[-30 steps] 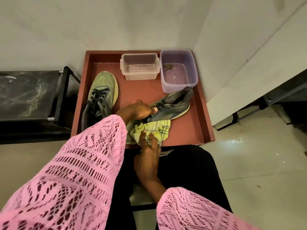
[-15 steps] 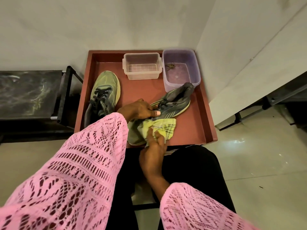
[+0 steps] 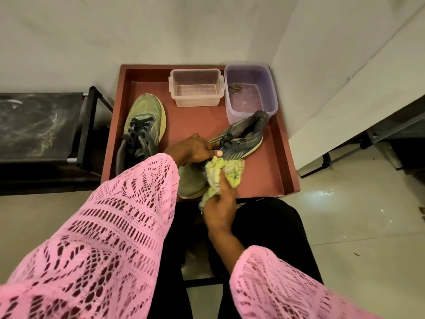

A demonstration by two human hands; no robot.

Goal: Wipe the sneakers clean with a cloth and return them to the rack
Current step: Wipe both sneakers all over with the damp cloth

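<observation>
The grey sneaker lies tilted on the red tray, gripped at mid-body by the left hand, while the right hand just nearer pinches the bunched yellow cloth against its toe, the second sneaker resting left.

A reddish-brown tray sits against a pale wall. At its far edge stand a clear plastic container and, just beside it, a purple tub holding water. Glossy beige floor tiles spread to the right.
</observation>
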